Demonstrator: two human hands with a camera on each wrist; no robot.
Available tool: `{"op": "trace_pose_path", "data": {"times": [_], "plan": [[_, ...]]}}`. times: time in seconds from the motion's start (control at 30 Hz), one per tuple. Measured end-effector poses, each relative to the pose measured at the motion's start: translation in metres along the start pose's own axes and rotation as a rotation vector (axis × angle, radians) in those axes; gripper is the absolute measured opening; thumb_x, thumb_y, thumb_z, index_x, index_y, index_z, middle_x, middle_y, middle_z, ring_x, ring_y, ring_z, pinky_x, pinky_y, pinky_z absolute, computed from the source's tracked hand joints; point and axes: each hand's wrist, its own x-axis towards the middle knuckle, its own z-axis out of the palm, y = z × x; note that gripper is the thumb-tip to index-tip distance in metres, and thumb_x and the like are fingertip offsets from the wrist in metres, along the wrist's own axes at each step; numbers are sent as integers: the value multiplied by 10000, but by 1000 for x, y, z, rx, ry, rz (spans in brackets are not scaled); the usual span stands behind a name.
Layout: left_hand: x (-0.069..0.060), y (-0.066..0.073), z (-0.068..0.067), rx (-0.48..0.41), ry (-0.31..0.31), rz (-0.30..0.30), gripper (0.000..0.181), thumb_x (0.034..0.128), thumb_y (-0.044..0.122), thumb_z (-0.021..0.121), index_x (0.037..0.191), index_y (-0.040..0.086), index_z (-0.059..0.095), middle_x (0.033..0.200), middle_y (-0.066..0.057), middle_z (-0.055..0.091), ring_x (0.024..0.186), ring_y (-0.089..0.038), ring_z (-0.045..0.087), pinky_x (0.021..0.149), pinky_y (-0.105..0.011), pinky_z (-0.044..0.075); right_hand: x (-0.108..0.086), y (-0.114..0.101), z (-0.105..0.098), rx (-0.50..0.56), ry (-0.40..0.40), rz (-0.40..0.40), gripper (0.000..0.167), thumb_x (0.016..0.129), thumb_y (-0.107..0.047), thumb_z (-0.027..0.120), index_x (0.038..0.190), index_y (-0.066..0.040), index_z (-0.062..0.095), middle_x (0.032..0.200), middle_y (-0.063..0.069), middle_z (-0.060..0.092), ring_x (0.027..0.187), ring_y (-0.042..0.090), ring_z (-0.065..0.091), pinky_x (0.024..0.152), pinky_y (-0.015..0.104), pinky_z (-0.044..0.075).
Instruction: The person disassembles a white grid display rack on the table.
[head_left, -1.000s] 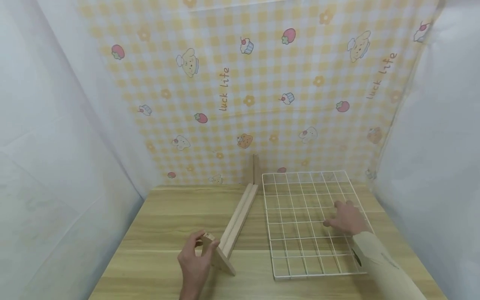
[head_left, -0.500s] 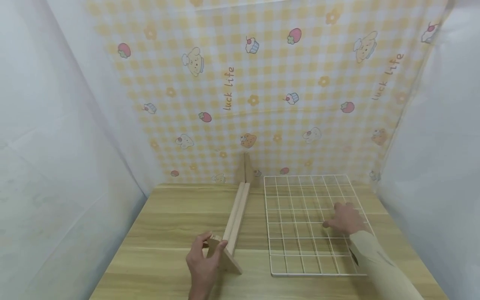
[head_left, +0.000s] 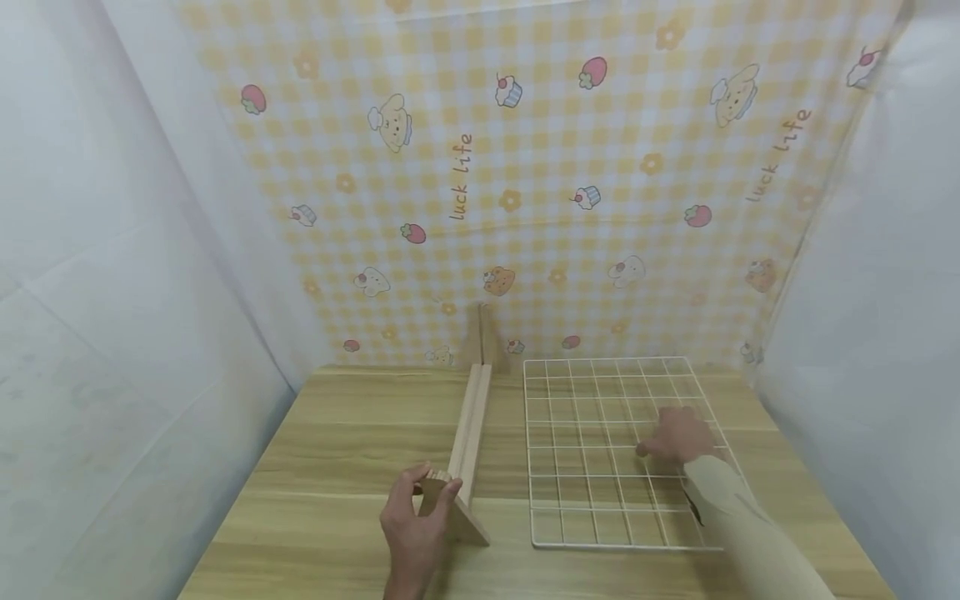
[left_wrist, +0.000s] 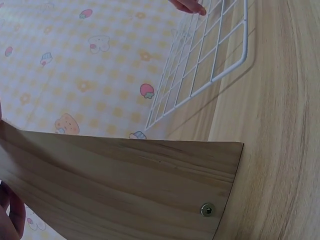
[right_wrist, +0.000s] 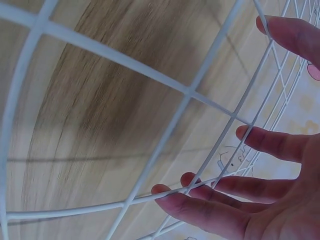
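A wooden frame stands on the table: two long wooden rails (head_left: 474, 417) join an upright near end board (head_left: 467, 527) to a far end board (head_left: 482, 337). My left hand (head_left: 414, 521) pinches the top of the near end board. A bolt head (left_wrist: 207, 209) shows low on that board in the left wrist view. To the right, a white wire grid panel (head_left: 585, 447) hangs slightly above the table, casting a shadow. My right hand (head_left: 681, 435) holds the panel near its right side, thumb and fingers spread across the wires (right_wrist: 187, 92).
The light wood table (head_left: 337, 467) meets a yellow checked cloth wall (head_left: 525, 167) at the back. White sheets (head_left: 150, 250) close off both sides. A strip of tabletop lies between the wooden frame and the panel.
The wire grid panel has shifted left with my right hand, and its far edge has come down a little. The wooden frame has turned, its far end swinging left, while my left hand keeps its pinch.
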Motion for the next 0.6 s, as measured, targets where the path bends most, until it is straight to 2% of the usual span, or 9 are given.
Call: {"op": "trace_pose_path", "data": {"times": [0.17, 0.27, 0.37, 0.6], "plan": [[-1, -1, 1, -5, 6, 6, 479, 611, 92, 902, 1019, -11, 672, 957, -142, 748, 749, -131, 593, 704, -162, 465, 1, -5, 2, 0, -25, 20, 650, 669, -465, 816, 1002, 69, 654, 846, 187, 683, 720, 302, 624, 621, 474, 584], [-1, 0, 0, -9, 1, 1, 484, 613, 73, 900, 1031, -12, 672, 970, -143, 748, 764, -123, 596, 712, -159, 468, 2, -9, 3, -6, -44, 30, 732, 669, -472, 818, 1098, 93, 638, 887, 226, 683, 725, 315, 633, 618, 479, 588], [-1, 1, 0, -8, -2, -7, 491, 608, 54, 899, 1039, -11, 674, 980, -141, 748, 778, -118, 598, 721, -158, 470, 3, -11, 5, -14, -60, 45, 754, 674, -484, 817, 1124, 91, 630, 885, 226, 676, 711, 309, 629, 599, 457, 583], [-1, 1, 0, -5, -2, -16, 498, 597, 41, 898, 1033, -31, 670, 982, -143, 747, 780, -120, 593, 720, -165, 470, 4, -20, 8, -13, -68, 73, 615, 673, -470, 822, 978, 39, 660, 813, 156, 650, 662, 268, 598, 531, 370, 545]]}}
